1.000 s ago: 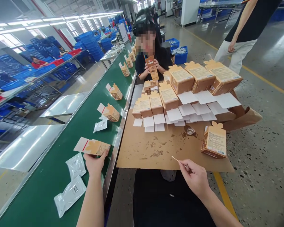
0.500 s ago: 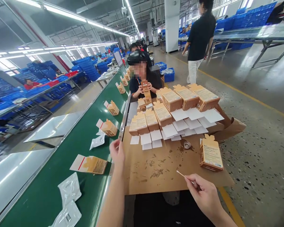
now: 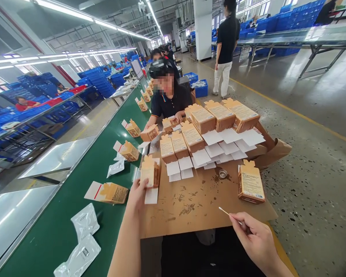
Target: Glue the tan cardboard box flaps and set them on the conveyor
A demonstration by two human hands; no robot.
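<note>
My left hand [image 3: 137, 196] is shut on an upright kraft-brown box [image 3: 149, 172], with a white paper strip [image 3: 151, 195] under it, at the left edge of a brown cardboard sheet [image 3: 178, 209]. My right hand [image 3: 256, 234] pinches a thin wooden cotton swab [image 3: 225, 211] above the sheet's front edge. Its tip points left, towards a small glass dish [image 3: 223, 174] with brown residue. A single kraft box [image 3: 250, 182] lies at the right of the sheet. Several more boxes [image 3: 192, 136] stand in rows on white strips.
A green conveyor belt [image 3: 60, 227] runs along the left, carrying flat cartons [image 3: 112, 193] and clear sachets [image 3: 85, 222]. Across the sheet, a seated co-worker [image 3: 168, 102] rests a hand on a box. Blue crates and another standing person are farther back.
My left hand has moved from the belt's edge onto the sheet and taken hold of a box. The view has swung slightly left. The co-worker has lowered the held box.
</note>
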